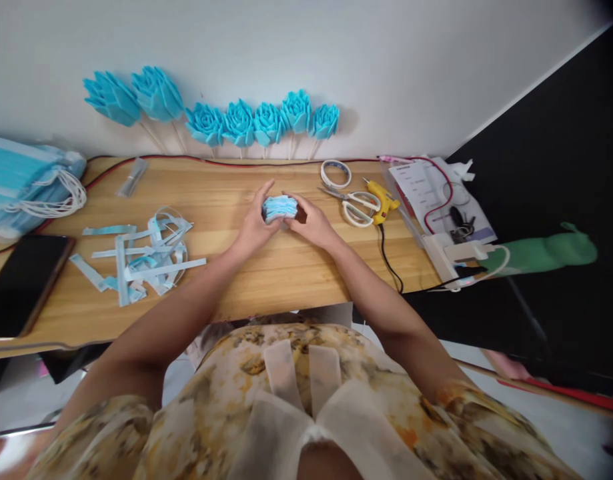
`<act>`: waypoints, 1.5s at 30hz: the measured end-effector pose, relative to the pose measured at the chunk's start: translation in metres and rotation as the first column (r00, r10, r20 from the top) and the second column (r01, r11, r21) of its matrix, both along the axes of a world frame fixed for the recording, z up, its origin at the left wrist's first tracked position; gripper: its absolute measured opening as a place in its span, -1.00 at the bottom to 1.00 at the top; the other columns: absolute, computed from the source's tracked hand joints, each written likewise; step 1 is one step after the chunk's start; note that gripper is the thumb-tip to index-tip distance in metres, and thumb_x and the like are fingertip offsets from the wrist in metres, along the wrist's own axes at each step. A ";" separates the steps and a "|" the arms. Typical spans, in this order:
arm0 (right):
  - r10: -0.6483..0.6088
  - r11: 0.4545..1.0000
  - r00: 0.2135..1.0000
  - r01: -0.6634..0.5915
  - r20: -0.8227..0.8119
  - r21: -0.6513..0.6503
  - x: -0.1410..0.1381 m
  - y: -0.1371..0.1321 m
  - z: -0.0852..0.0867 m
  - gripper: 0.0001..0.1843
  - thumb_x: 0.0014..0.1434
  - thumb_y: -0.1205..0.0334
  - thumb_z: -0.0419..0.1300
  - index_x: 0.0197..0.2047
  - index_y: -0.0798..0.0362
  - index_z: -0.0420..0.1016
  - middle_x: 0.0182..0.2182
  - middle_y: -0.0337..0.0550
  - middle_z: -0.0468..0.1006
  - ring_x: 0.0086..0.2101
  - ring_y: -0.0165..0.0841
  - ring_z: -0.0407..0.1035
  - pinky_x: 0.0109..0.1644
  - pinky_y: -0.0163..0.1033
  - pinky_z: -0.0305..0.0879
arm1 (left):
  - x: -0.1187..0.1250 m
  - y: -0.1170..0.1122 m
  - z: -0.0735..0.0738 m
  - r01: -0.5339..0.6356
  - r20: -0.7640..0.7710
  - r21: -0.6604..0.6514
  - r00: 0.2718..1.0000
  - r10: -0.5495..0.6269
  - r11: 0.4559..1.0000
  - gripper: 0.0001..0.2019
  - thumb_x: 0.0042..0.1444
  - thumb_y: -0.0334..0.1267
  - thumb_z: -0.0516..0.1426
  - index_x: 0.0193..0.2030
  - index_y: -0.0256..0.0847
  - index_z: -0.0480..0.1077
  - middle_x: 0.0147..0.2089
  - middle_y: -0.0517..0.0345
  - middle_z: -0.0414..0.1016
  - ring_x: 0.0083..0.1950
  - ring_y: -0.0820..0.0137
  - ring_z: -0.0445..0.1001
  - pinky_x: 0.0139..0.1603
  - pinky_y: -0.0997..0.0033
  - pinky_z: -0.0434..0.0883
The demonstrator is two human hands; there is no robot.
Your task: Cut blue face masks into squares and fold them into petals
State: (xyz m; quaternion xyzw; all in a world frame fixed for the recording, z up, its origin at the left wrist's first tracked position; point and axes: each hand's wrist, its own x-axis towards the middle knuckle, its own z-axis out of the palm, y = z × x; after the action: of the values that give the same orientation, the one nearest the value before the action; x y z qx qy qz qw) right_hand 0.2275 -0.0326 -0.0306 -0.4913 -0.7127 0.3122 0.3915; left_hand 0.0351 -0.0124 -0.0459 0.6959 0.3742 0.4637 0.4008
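Between my two hands, over the middle of the wooden table, is a small stack of light blue mask-fabric pieces [279, 208]. My left hand [257, 223] grips its left side, with the thumb at the near edge and a finger stretched up along the far side. From the right, my right hand [310, 221] holds the other side between thumb and fingers. Cut mask strips [151, 253] lie in a loose heap to the left. To the right of my hands are white-handled scissors [359, 205], a roll of white tape [335, 174] and a yellow glue gun [381, 201].
Several blue fabric flowers [239, 123] on sticks lean against the wall. At left are a pack of blue masks [21, 183] and a black phone [29, 283]. A power strip [443, 260], papers [426, 190], keys [461, 223] and a green bottle-shaped object [546, 255] lie at right.
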 end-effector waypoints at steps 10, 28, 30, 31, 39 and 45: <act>-0.038 0.991 0.997 0.030 0.064 0.132 0.001 -0.001 -0.001 -0.58 0.14 0.27 0.25 0.08 0.06 0.58 0.10 0.02 0.64 0.11 -0.12 0.50 0.28 0.05 0.37 | 0.002 -0.002 0.006 -0.026 -0.026 0.037 0.999 0.027 0.999 -0.32 0.17 -0.22 0.22 0.43 -0.16 0.20 0.14 -0.04 0.55 0.11 0.21 0.56 0.22 0.16 0.45; 0.000 0.997 0.992 -0.009 0.124 0.071 0.002 -0.002 -0.001 -0.27 0.19 0.23 0.20 0.43 -0.02 0.27 0.34 0.01 0.43 0.29 -0.09 0.35 0.41 0.15 0.24 | -0.002 0.004 0.000 -0.020 -0.065 -0.024 0.998 0.018 1.000 -0.14 0.05 -0.14 0.34 0.47 -0.15 0.14 0.34 -0.13 0.44 0.24 0.11 0.51 0.27 0.08 0.45; 0.029 0.998 0.991 -0.036 0.129 0.052 0.001 -0.003 -0.003 -0.20 0.19 0.24 0.20 0.48 -0.02 0.16 0.37 0.05 0.39 0.31 -0.07 0.33 0.41 0.19 0.22 | -0.002 0.004 0.001 -0.007 -0.071 -0.017 0.997 0.006 1.000 -0.13 0.03 -0.16 0.34 0.47 -0.17 0.13 0.39 -0.16 0.38 0.27 0.10 0.49 0.30 0.08 0.44; 0.042 0.998 0.991 -0.049 0.130 0.046 0.000 -0.003 -0.004 -0.18 0.19 0.25 0.20 0.50 -0.01 0.13 0.37 0.07 0.38 0.31 -0.07 0.32 0.42 0.20 0.22 | -0.002 0.003 0.001 -0.001 -0.076 -0.014 0.997 0.000 1.000 -0.13 0.03 -0.17 0.33 0.47 -0.18 0.13 0.42 -0.16 0.35 0.29 0.10 0.47 0.31 0.07 0.43; 0.123 0.992 0.992 -0.123 0.000 0.012 0.001 -0.003 -0.001 -0.14 0.19 0.31 0.16 0.52 -0.07 0.05 0.42 -0.04 0.33 0.38 -0.15 0.24 0.49 0.16 0.15 | -0.003 0.001 0.010 -0.064 -0.113 0.013 0.991 0.065 0.998 -0.27 0.06 -0.26 0.28 0.40 -0.18 0.24 0.43 -0.14 0.35 0.29 0.12 0.47 0.35 0.09 0.38; -0.046 0.999 0.976 0.046 -0.212 -0.006 0.007 -0.002 0.012 -0.42 0.34 0.25 0.00 0.40 -0.06 0.30 0.10 -0.13 0.66 0.12 -0.25 0.53 0.36 0.08 0.37 | -0.003 0.001 0.013 -0.098 -0.076 0.036 0.992 0.101 0.994 -0.30 0.07 -0.24 0.28 0.39 -0.18 0.29 0.40 -0.10 0.40 0.24 0.17 0.49 0.33 0.16 0.39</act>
State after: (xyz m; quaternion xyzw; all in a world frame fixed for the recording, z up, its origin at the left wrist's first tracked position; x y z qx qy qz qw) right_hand 0.2341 -0.0346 -0.0191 -0.4717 -0.6553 0.3539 0.4720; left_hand 0.0316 -0.0116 -0.0327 0.7002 0.4163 0.4618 0.3510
